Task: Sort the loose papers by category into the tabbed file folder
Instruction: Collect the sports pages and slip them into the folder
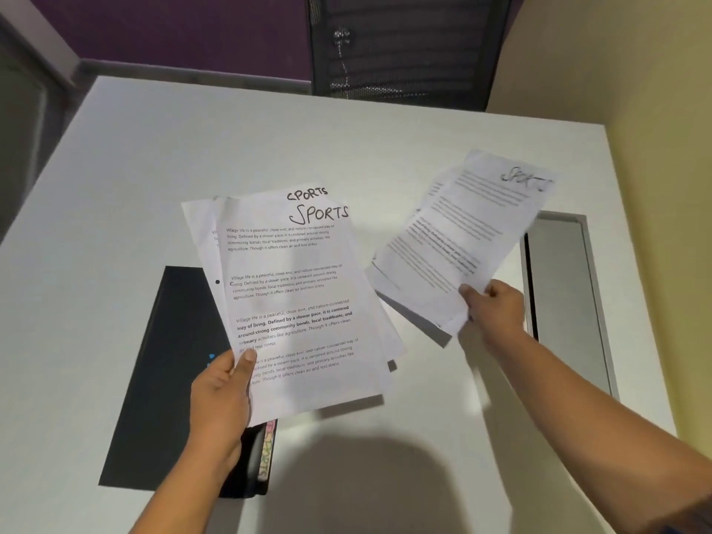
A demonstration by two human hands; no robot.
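My left hand [223,395] grips the lower left corner of a fanned stack of printed papers [300,302], thumb on top. The top sheet is headed "SPORTS" in handwriting, and another "SPORTS" heading shows behind it. My right hand [493,306] pinches the bottom edge of a second small stack of papers [462,240], blurred, also marked "SPORTS", held above the table to the right. A black tabbed file folder [169,379] lies closed on the white table under the left stack. A coloured tab reading "SPORTS" [267,452] pokes out near my left wrist.
The white table [192,156] ends at a yellow wall [655,109] on the right. A grey cable slot [562,287] is set into the table beside my right hand. A black mesh chair [404,48] stands beyond the far edge.
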